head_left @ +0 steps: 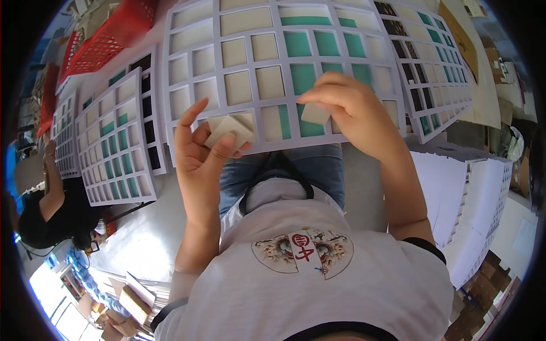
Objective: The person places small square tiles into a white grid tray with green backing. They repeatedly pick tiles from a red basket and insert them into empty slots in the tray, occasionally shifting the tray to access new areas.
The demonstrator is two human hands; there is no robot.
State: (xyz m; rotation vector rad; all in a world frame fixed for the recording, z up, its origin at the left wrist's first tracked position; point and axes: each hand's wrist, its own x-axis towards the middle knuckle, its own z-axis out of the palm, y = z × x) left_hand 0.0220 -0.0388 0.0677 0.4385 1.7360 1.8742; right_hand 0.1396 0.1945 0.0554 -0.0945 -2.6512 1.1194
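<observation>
Beige card squares point(229, 129) sit stacked in the left hand point(199, 162), pinched thumb to fingers, palm up. Right hand point(347, 111) grips one square point(314, 113) over the white grid sheet point(273, 68); seat it flat, edges aligned in an open cell, wrist bent down

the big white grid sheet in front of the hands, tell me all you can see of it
The white grid sheet looks like die-cut card: a flat lattice of thin white bars framing rectangular windows. Most windows hold beige card pieces; others show teal beneath. It lies flat on the work surface, its near edge over the person's lap. The right hand rests over its lower middle, holding a beige piece.
</observation>
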